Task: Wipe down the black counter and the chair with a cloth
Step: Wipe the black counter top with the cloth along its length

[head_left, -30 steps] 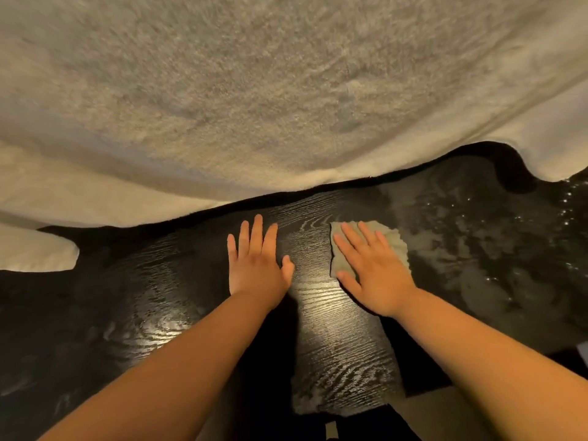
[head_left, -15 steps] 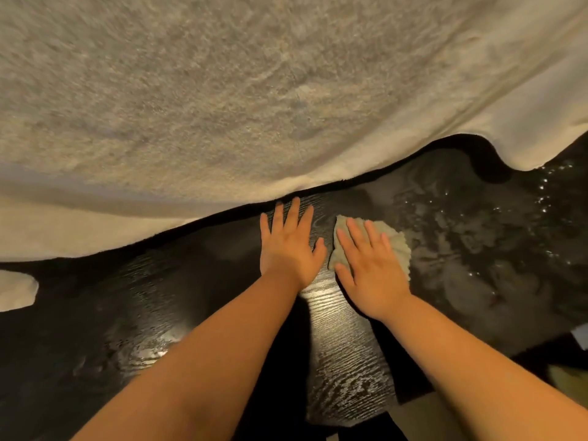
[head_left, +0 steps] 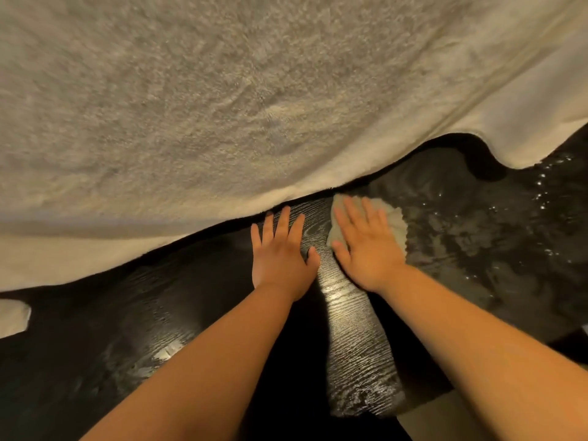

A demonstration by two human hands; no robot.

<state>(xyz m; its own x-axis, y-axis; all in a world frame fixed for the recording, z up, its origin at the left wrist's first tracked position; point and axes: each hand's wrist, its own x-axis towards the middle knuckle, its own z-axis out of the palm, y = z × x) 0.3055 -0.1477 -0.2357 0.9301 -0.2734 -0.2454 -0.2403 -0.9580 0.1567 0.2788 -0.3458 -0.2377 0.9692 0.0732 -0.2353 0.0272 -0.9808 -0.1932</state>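
The black wood-grain counter point(head_left: 353, 338) fills the lower half of the view, with wet smears on its right part. A small pale cloth point(head_left: 394, 222) lies flat on it near the far edge. My right hand point(head_left: 366, 246) presses down on the cloth with fingers spread. My left hand point(head_left: 281, 256) rests flat on the bare counter just left of the cloth, fingers apart, holding nothing. No chair is in view.
A large cream fluffy towel point(head_left: 254, 100) hangs over the upper half of the view and hides the counter's far side. A pale scrap point(head_left: 12, 316) shows at the left edge. Beige floor point(head_left: 423, 418) shows beyond the counter's near edge, bottom right.
My right hand has pushed the cloth away from me toward the towel's edge. My left hand has slid right and forward until it sits close beside the right hand.
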